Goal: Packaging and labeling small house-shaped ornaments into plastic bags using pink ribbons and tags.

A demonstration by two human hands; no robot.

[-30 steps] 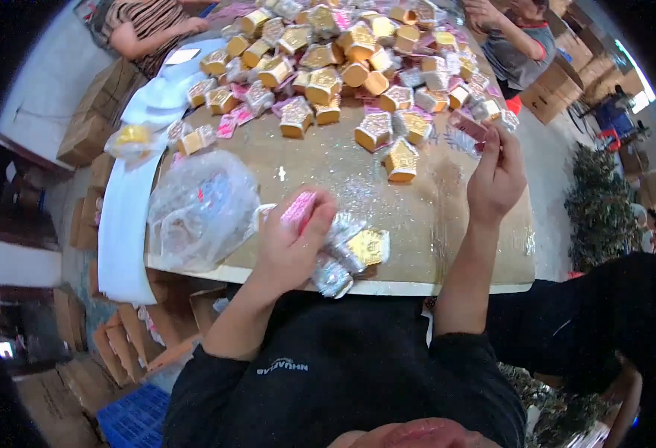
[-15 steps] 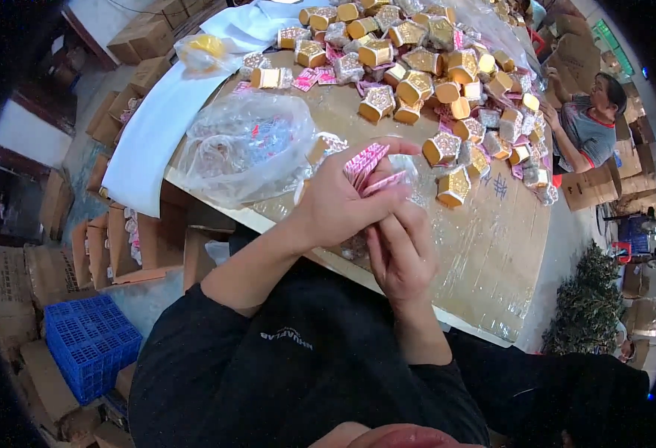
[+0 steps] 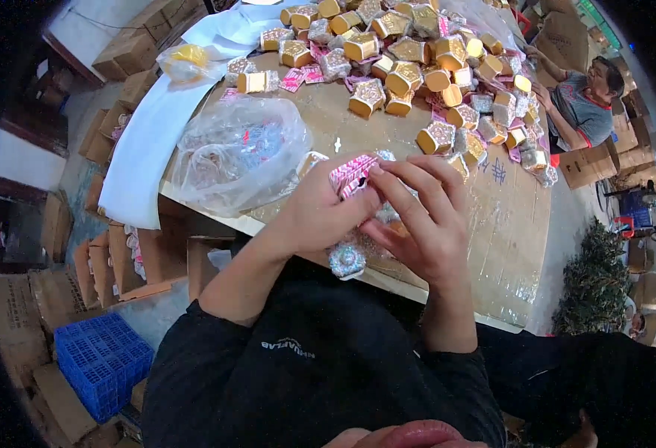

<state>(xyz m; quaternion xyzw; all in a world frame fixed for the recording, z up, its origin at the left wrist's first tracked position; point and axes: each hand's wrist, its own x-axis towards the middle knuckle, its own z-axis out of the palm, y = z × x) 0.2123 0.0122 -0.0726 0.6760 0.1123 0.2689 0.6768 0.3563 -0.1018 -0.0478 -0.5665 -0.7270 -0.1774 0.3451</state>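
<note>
1. The pink packets [image 3: 354, 173] look like glossy printed paper or foil.
2. The gold boxes [image 3: 367, 97] have shiny metallic card faces.
3. The bag [image 3: 238, 153] is clear, crinkled plastic (thin film).
4. The worktop [image 3: 507, 246] is matt brown board under glossy tape.

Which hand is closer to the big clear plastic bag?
Left. The left hand sits just beside the clear plastic bag, gripping pink packets. The right hand is further off, beyond the packets.
</note>
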